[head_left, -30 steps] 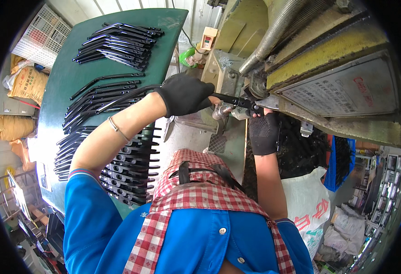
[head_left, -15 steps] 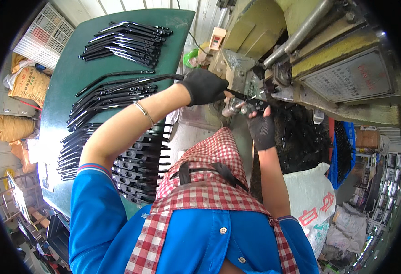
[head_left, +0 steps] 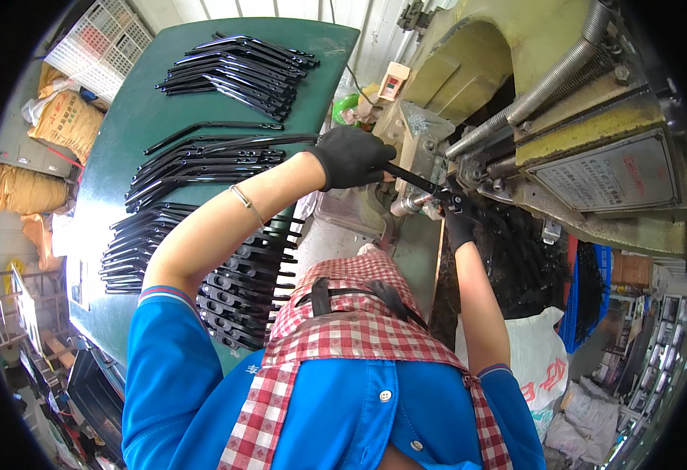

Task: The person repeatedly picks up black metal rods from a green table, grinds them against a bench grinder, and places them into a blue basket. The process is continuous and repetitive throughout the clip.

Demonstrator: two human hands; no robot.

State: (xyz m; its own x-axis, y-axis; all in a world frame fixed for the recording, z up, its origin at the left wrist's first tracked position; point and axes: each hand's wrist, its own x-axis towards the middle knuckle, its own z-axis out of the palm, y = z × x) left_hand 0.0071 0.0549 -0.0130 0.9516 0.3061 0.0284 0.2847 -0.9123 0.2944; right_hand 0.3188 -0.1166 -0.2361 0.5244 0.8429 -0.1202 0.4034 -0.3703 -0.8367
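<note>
One black bar [head_left: 411, 177] now slants more steeply than half a second ago, and the right hand [head_left: 461, 222], its fingers spread then, grasps the end, apparently steadying it. The left hand [head_left: 355, 158] clenches its grip farther back; the bar reaches from above the bench's [head_left: 136, 102] right edge toward the machine [head_left: 543, 51].

Long black bar [head_left: 411, 177], bent, glossy; gripped between left hand [head_left: 351, 159] and right hand [head_left: 459, 225], right end lower in view.
</note>
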